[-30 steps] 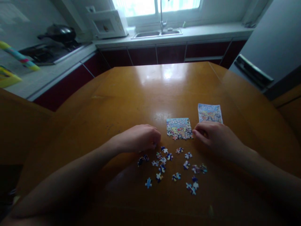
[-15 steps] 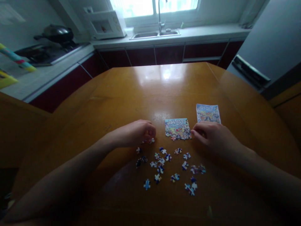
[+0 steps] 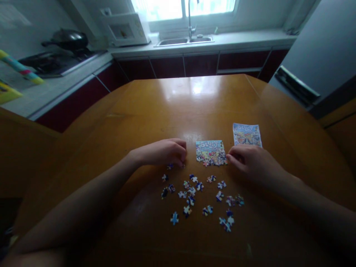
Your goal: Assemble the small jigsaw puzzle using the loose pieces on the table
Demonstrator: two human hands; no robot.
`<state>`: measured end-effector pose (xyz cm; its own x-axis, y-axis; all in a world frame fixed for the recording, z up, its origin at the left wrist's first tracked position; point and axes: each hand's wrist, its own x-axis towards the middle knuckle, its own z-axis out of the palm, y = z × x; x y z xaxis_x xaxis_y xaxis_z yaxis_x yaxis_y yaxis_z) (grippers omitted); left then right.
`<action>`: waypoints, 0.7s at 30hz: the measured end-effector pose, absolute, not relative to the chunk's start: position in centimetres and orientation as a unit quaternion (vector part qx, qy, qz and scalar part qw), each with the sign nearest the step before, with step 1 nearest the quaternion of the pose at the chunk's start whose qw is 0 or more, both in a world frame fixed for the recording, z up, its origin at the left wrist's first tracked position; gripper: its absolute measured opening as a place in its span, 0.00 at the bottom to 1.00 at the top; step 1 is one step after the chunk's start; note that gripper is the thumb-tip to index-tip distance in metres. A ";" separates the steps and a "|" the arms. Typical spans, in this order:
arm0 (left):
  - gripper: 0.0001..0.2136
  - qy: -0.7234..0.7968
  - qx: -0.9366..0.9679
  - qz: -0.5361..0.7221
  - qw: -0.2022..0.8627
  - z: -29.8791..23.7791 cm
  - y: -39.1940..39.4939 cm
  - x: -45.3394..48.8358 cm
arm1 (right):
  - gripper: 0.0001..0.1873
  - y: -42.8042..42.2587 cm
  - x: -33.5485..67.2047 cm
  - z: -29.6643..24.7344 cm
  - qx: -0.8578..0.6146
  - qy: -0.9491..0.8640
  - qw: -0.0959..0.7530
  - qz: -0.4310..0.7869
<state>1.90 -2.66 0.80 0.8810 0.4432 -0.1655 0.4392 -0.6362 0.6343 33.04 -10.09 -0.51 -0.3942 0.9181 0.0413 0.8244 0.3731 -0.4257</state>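
Observation:
A partly joined jigsaw puzzle (image 3: 211, 152) lies flat on the wooden table, with an uneven lower edge. To its left, my left hand (image 3: 169, 151) is closed in a pinch, a small puzzle piece (image 3: 183, 165) at its fingertips. My right hand (image 3: 250, 157) rests at the puzzle's right edge with fingers curled and thumb close to the index finger; whatever lies inside them is hidden. Just beyond it is a printed picture sheet (image 3: 247, 134), its lower edge covered by that hand. Several loose puzzle pieces (image 3: 191, 190) are scattered nearer me, including a light blue one (image 3: 174, 218).
The brown wooden table (image 3: 155, 111) reaches toward a counter with a sink (image 3: 185, 40). A microwave (image 3: 125, 31) stands at the back left. Left of that, a black pan (image 3: 68, 39) sits on the stove. The fridge (image 3: 314, 48) is at the right.
My left hand has shifted slightly right and lifted its knuckles, uncovering a piece beneath it. The right hand stays by the puzzle's edge. The loose pieces nearer me look unchanged.

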 end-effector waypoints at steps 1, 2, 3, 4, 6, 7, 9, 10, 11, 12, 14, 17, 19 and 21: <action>0.03 0.247 0.901 0.002 0.355 0.7 -2.5 1.8 | 0.12 -10.1 33.0 -0.5 -0.534 -0.817 0.136 0.170; 0.03 0.248 0.898 -0.001 0.363 0.6 -2.3 1.7 | 0.12 -10.1 33.0 -0.4 -0.535 -0.816 0.136 0.170; 0.03 0.247 0.894 -0.006 0.373 0.6 -2.3 1.5 | 0.12 -10.1 33.1 -0.4 -0.535 -0.816 0.138 0.172; 0.03 0.246 0.891 -0.012 0.382 0.7 -2.2 1.4 | 0.12 -10.1 33.1 -0.4 -0.535 -0.815 0.140 0.173; 0.04 0.247 0.888 -0.018 0.388 0.9 -2.3 1.2 | 0.12 -10.1 33.2 -0.5 -0.535 -0.814 0.145 0.173; 0.05 0.250 0.889 -0.018 0.383 1.0 -2.5 1.2 | 0.12 -10.1 33.2 -0.5 -0.536 -0.813 0.146 0.173; 0.04 0.251 0.895 -0.013 0.368 1.2 -2.7 1.2 | 0.12 -10.1 33.2 -0.6 -0.538 -0.812 0.146 0.172; 0.03 0.250 0.899 -0.008 0.359 1.2 -2.9 1.3 | 0.12 -10.0 33.2 -0.7 -0.538 -0.812 0.143 0.174; 0.02 0.248 0.902 -0.003 0.353 1.2 -3.0 1.5 | 0.12 -10.0 33.2 -0.7 -0.537 -0.813 0.141 0.175; 0.02 0.246 0.904 0.005 0.349 1.1 -3.2 1.7 | 0.12 -10.0 33.2 -0.7 -0.537 -0.813 0.138 0.176; 0.02 0.250 0.903 0.025 0.350 0.8 -3.6 2.2 | 0.13 -10.0 33.1 -0.6 -0.538 -0.814 0.135 0.176; 0.02 0.275 0.888 0.076 0.361 0.0 -4.5 3.4 | 0.13 -10.1 32.9 -0.6 -0.537 -0.814 0.133 0.178; 0.02 0.290 0.883 0.110 0.352 -0.8 -5.2 4.3 | 0.12 -10.2 32.7 -0.6 -0.535 -0.814 0.134 0.181; 0.03 0.307 0.883 0.149 0.323 -1.4 -5.8 5.1 | 0.12 -10.3 32.5 -0.7 -0.535 -0.814 0.134 0.181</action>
<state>5.07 -5.80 -1.40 0.7670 0.6384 0.0651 0.4452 -0.6025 0.6624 32.49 -10.27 -0.69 -0.3922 0.9195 0.0253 0.8222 0.3628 -0.4387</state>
